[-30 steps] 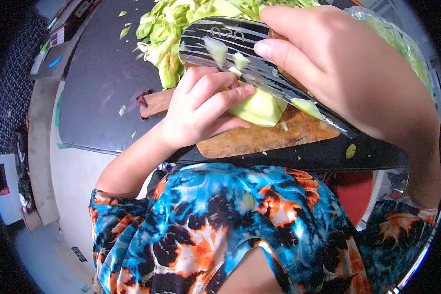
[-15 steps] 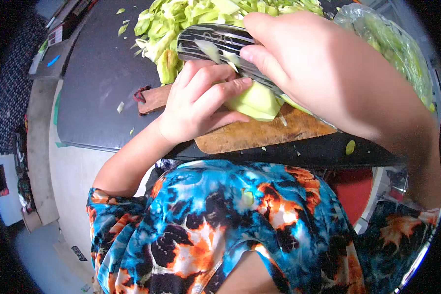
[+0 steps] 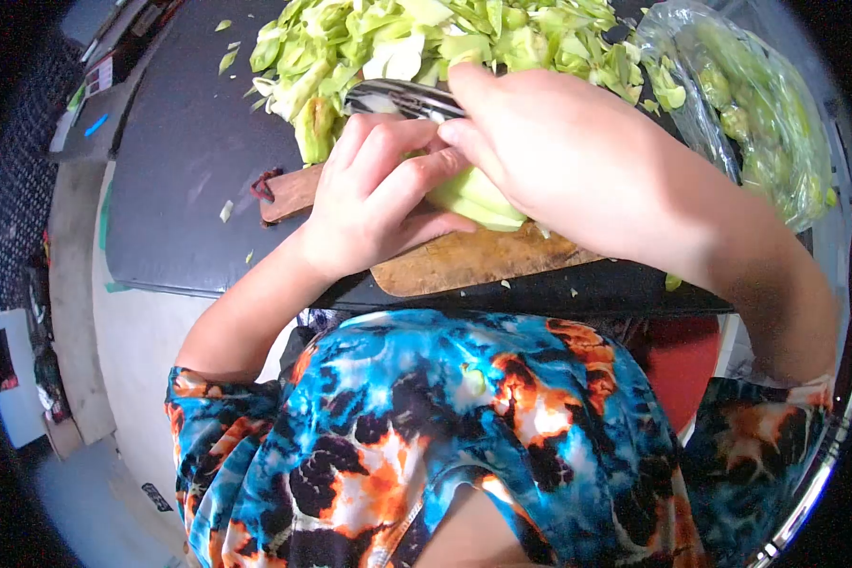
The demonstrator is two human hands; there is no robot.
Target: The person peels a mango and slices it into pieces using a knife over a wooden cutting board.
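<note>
My left hand point(image 3: 374, 185) is closed around a pale green vegetable point(image 3: 478, 199) with flat cut faces, pressing it onto the wooden cutting board point(image 3: 473, 263). My right hand point(image 3: 540, 133) grips a knife with a wide, dark, shiny blade point(image 3: 402, 97); its handle is hidden inside the hand. The blade lies just beyond my left fingers, at the vegetable's far side, tilted so that only a narrow strip shows. Where its edge meets the vegetable is hidden behind my hands. Beyond the blade spreads a heap of sliced green pieces point(image 3: 379, 38).
A clear plastic bag point(image 3: 776, 123) with green vegetables in it lies at the right. The board's handle point(image 3: 289, 194), with a dark red cord point(image 3: 267, 183), points left. Small scraps dot the black table point(image 3: 175, 189), whose near edge runs close to my body.
My right hand has moved left and slightly down with the knife. The blade has turned, showing a narrower strip than its broad face before. My left hand stays on the vegetable.
</note>
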